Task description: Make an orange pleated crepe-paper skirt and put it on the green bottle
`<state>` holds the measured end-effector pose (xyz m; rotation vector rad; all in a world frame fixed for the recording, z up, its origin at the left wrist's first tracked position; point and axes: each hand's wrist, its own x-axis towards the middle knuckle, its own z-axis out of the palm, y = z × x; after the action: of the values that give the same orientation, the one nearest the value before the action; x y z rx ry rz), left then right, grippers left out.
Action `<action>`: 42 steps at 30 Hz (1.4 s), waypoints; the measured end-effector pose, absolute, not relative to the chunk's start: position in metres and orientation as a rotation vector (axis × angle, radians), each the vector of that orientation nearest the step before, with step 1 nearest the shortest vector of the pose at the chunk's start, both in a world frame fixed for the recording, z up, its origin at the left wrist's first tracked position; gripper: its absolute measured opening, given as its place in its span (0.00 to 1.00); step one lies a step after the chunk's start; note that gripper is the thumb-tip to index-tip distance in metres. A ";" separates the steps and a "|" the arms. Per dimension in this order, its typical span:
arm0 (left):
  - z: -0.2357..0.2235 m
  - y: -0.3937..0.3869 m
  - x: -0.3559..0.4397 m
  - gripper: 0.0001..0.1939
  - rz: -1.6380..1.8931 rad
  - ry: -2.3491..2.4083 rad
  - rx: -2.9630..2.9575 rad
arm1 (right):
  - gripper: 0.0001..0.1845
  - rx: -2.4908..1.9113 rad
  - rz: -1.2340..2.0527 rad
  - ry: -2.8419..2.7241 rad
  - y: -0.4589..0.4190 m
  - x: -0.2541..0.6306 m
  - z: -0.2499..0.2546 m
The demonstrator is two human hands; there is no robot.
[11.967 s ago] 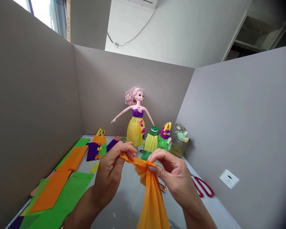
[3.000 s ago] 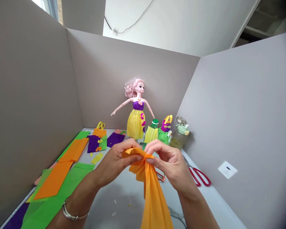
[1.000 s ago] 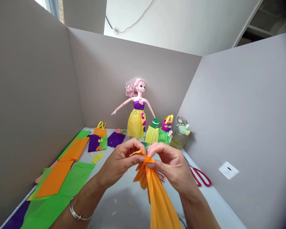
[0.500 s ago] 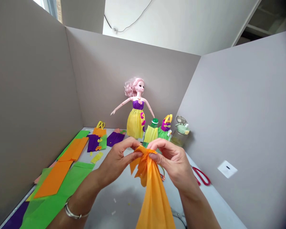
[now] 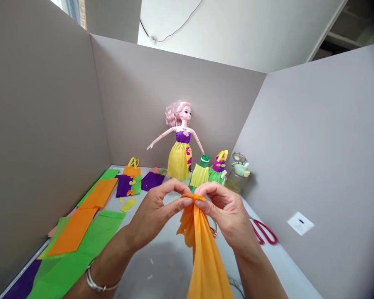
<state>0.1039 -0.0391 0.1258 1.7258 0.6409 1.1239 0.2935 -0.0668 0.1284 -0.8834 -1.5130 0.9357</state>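
An orange fabric piece point(image 5: 205, 253) hangs in gathered folds from both hands, above the middle of the table. My left hand point(image 5: 162, 205) pinches its top edge between thumb and fingers. Close beside it, my right hand point(image 5: 224, 207) pinches the same bunched edge, the two sets of fingertips almost meeting. Behind the hands stands a pink-haired doll point(image 5: 181, 141) in a purple and yellow dress. Just right of the doll is a green bottle point(image 5: 205, 159) wrapped in yellow pleated cloth point(image 5: 200, 175).
Orange cloth point(image 5: 75, 228) and green cloth point(image 5: 81, 265) lie at the left. Small cloth bags point(image 5: 131, 185) rest behind them. A lidded jar point(image 5: 237, 176) stands at the back right, and red-handled scissors point(image 5: 264, 231) lie by the right wall. Scraps point(image 5: 151, 261) dot the table.
The loose orange flap by my left fingers is now drawn in, and the top edge is more tightly gathered. Both hands keep their pinch; the view has shifted slightly.
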 end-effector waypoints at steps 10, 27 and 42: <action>0.116 -0.029 0.100 0.06 0.983 0.341 1.486 | 0.04 -0.735 1.050 -1.582 -0.070 0.296 0.132; 0.111 -0.031 0.112 0.07 1.085 0.366 1.462 | 0.06 -0.786 1.047 -1.542 -0.068 0.296 0.129; 0.105 -0.031 0.121 0.11 1.138 0.547 1.489 | 0.05 -0.793 0.922 -1.591 -0.066 0.297 0.132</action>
<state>0.1213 -0.0310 0.1051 1.4886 0.5472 1.1383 0.2969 -0.0659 0.1322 -0.7929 -1.5906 0.9218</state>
